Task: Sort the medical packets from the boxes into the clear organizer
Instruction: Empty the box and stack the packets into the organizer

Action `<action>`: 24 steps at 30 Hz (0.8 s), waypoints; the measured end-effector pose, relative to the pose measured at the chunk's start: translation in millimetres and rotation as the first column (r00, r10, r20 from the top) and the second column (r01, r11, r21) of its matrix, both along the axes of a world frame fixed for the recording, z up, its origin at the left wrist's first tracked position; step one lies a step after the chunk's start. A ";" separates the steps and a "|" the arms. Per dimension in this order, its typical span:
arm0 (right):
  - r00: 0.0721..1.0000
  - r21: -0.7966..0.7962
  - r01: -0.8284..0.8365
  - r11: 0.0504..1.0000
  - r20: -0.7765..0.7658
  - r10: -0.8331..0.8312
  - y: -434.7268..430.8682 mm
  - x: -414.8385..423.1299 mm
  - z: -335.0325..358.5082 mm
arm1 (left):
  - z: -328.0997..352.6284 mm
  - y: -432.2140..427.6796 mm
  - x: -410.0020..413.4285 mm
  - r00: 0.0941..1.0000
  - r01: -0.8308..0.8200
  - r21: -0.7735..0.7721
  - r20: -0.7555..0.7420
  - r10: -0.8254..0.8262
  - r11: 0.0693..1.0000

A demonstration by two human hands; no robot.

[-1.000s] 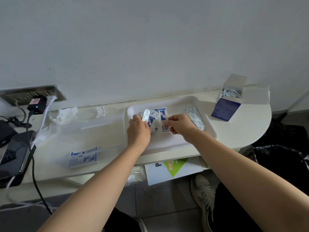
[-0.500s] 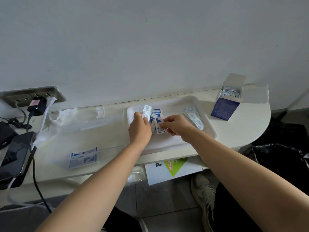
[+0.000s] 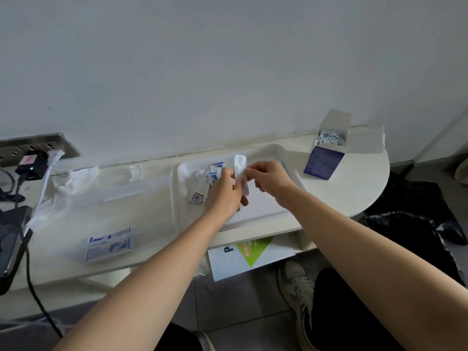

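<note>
Hands are both out over the white tray (image 3: 283, 151), but let me go from my side of the tabletop (image 3: 354, 188) outward.

Closest to the front edge, the clear organizer (image 3: 131, 196) has a stack of blue-and-white packets (image 3: 110, 243) lying in its front compartment. I can't really read the other compartments through the plastic.

A bit further in, over the tray, the left hand (image 3: 222, 192) has its fingers curled round a long white packet (image 3: 240, 168) and holds it upright. The right hand (image 3: 269, 178) sits just beside it, thumb and forefinger pinched on the packet's right edge as far as I can tell. Just left of the hands, a heap of loose packets (image 3: 209, 177) lies in the tray. At the back right, well apart from the organizer, the blue box (image 3: 325, 158) stands open with more packets inside.

My read: we're mid-sort, at the pick-one-out-and-check-it stage. This packet looks like a different kind from the blue-and-white ones, so I'd guess it wants its own compartment.

Next move needs one hand to let go so the other can carry the packet left across the tray rim, then lay it flat inside a compartment, not across a divider. Clear walls are easy to misjudge from up here, so go slow.
</note>
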State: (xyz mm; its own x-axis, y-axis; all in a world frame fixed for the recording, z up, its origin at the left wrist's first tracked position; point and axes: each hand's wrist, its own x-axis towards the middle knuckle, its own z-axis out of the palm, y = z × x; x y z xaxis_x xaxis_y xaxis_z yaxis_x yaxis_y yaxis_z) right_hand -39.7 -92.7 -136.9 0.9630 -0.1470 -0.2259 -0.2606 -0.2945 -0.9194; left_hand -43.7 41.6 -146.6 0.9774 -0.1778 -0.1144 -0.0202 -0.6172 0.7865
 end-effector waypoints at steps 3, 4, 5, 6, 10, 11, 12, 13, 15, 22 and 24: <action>0.988 -0.229 0.147 0.962 -0.015 -0.155 -32.0 3.1 -2.2 | -2.5 -4.8 2.0 0.995 -0.037 0.130 0.091 0.025 0.991; 0.981 -0.354 0.180 0.918 -0.003 -0.193 -42.1 5.0 -3.9 | -4.4 -1.4 4.1 0.989 -0.087 0.168 0.134 0.065 0.982; 0.977 -0.457 0.195 0.868 0.012 -0.213 -50.6 6.4 -5.6 | -5.9 2.5 5.7 0.981 -0.134 0.196 0.166 0.102 0.971; 0.975 -0.531 0.196 0.825 0.019 -0.219 -56.9 8.1 -8.1 | -7.1 7.3 7.0 0.973 -0.176 0.217 0.188 0.136 0.960; 0.980 -0.610 0.192 0.769 0.074 -0.187 -53.7 11.8 -13.9 | -9.2 22.2 8.6 0.952 -0.290 0.296 0.183 0.244 0.910; 0.983 -0.584 0.184 0.791 0.094 -0.158 -47.0 11.6 -12.7 | -10.4 23.6 9.4 0.954 -0.292 0.327 0.168 0.249 0.899; 0.988 -0.544 0.155 0.824 0.108 -0.114 -38.5 10.9 -10.4 | -12.6 25.0 10.4 0.957 -0.286 0.357 0.148 0.248 0.889; 0.992 -0.501 0.101 0.860 0.110 -0.053 -28.2 9.3 -7.7 | -15.3 26.0 11.4 0.962 -0.274 0.382 0.121 0.246 0.883; 0.994 -0.425 -0.028 0.905 0.085 0.070 -5.7 6.5 -5.5 | -19.2 28.9 12.3 0.966 -0.255 0.393 0.064 0.251 0.884; 0.966 -0.342 -0.252 0.905 -0.146 0.214 45.7 11.9 -22.3 | -27.0 41.2 12.6 0.974 -0.225 0.284 0.071 0.214 0.932; 0.975 -0.300 -0.213 0.930 -0.133 0.180 52.3 11.5 -23.2 | -28.6 42.4 14.0 0.973 -0.231 0.260 0.090 0.214 0.938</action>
State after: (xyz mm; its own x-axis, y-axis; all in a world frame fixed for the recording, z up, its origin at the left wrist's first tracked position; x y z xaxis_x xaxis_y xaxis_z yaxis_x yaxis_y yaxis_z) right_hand -28.2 -40.5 -160.0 0.9540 -0.0355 -0.2976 -0.2555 -0.6155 -0.7456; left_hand -29.7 84.0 -175.2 0.9949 0.0742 -0.0682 0.1002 -0.7984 0.5937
